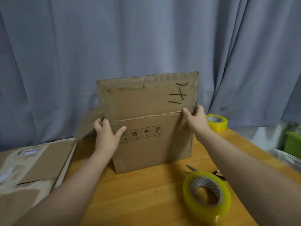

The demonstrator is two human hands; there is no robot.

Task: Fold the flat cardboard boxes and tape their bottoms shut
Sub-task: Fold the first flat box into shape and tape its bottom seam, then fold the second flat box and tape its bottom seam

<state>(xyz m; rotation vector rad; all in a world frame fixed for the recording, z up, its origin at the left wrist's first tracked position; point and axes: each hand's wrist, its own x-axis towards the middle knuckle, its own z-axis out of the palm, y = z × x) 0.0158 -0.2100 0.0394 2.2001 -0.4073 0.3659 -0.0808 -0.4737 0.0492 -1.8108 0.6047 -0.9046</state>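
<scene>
A brown cardboard box stands on the wooden table, its near flap pointing up with black marker strokes on it. My left hand grips the box's upper left corner at the flap crease, thumb on the front face. At the upper right corner my right hand holds the box, fingers wrapped round its edge. A yellow-tinted tape roll lies near the front right. A second tape roll sits behind my right hand. Scissors lie partly hidden behind the near roll and my arm.
Flattened cardboard boxes lie stacked on the left of the table, one with a white label. A grey curtain hangs close behind. A green bin stands off the table's right edge.
</scene>
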